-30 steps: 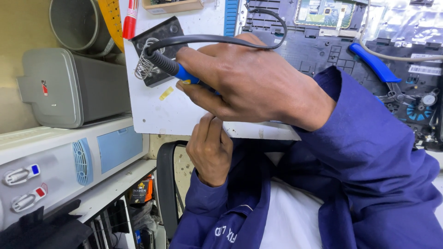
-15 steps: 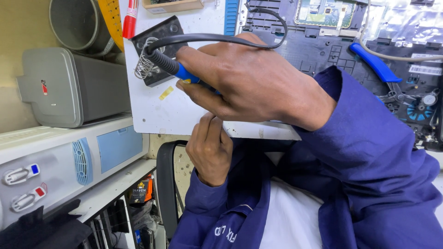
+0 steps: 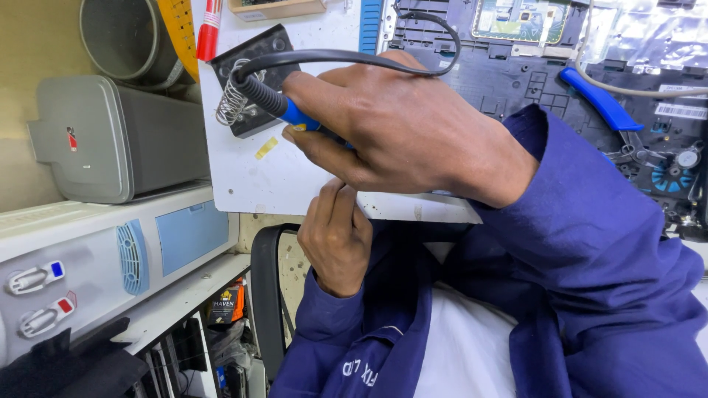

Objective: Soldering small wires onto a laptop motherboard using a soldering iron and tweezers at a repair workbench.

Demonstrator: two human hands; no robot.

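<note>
Blue-handled soldering iron (image 3: 284, 107), clamped in the right hand (image 3: 398, 133), points up-left into its coil stand (image 3: 236, 99).

A white flat worktop (image 3: 295, 184) sits in bright light. Beside it stands a grey metal box (image 3: 110, 140) on a white machine with a pale blue panel (image 3: 147, 243). A yellowish wall (image 3: 29, 59) is behind.

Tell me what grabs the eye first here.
The right hand at centre, gripping a soldering iron by its blue grip, tip in the coil stand on the white board. Below it, the left hand rests at the board's edge. Far right lie blue-handled pliers on an opened laptop.
</note>
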